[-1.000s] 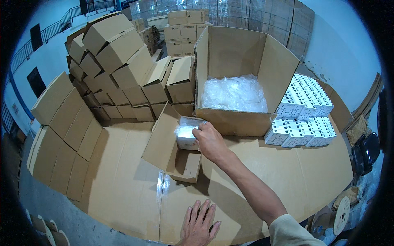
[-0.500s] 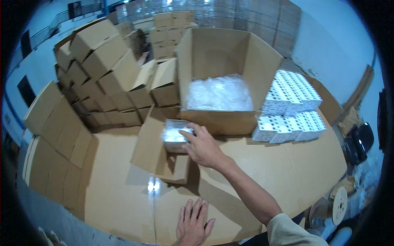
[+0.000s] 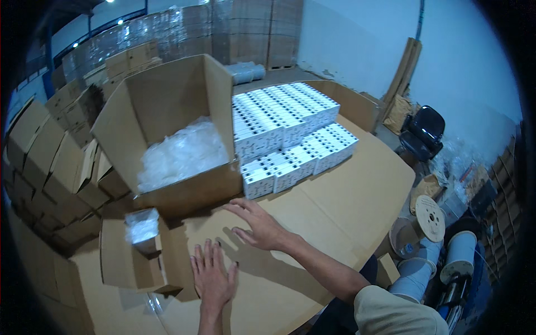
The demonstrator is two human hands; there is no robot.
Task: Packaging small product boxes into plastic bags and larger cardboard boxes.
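My left hand (image 3: pixel 213 274) lies flat on the cardboard-covered table, fingers spread, just right of a small open carton (image 3: pixel 118 262). Inside that carton, at its far end, sits a shiny item in clear plastic wrap (image 3: pixel 143 226); its kind I cannot make out. My right hand (image 3: pixel 258 224) hovers over the table with fingers apart and nothing in them. It is nearest to the stacked white boxes with dark marks (image 3: pixel 279 145) and the front of a large open carton (image 3: pixel 195 192). Clear plastic bags (image 3: pixel 184 152) fill the bottom of the large carton.
Brown cartons (image 3: pixel 61 173) are piled along the left. A low cardboard wall (image 3: pixel 346 103) edges the table's far right. Beyond the table stand a black chair (image 3: pixel 422 133) and several spools (image 3: pixel 430 218). Wrapped pallets (image 3: pixel 245 33) line the back.
My view has turned to the right. My right hand has left the wrapped item in the small carton and moved rightward. My left hand now rests closer to that carton.
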